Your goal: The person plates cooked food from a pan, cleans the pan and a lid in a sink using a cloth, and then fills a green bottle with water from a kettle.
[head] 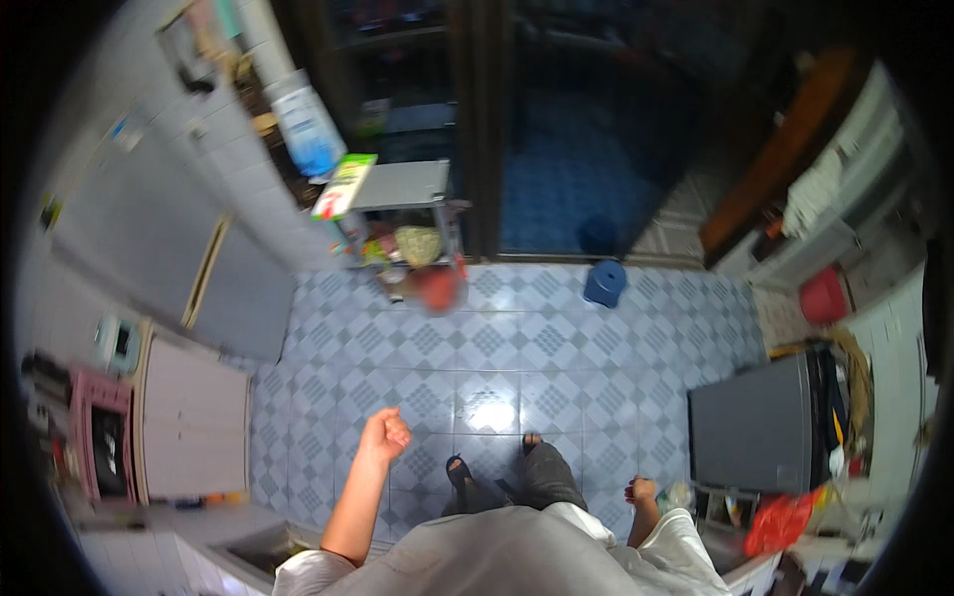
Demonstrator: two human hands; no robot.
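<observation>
My left hand point(387, 432) is curled into a fist over the tiled floor point(488, 335), and nothing shows in it. On the other side, my right hand point(641, 489) hangs low near my hip with its fingers curled. A clear plastic bag point(678, 495) appears just beside it; whether the hand touches or holds anything cannot be told. Between the hands are my feet in dark sandals point(458, 469), one forward of the other.
A blue plastic stool point(605, 283) stands by the dark glass door point(581, 149). A metal rack point(402, 182) holds bags, with a red basin point(436, 289) at its foot. Grey refrigerator point(171, 201) and pale cabinet point(195, 417) line the left; a dark grey cabinet point(749, 421) and red bag point(779, 525) the right.
</observation>
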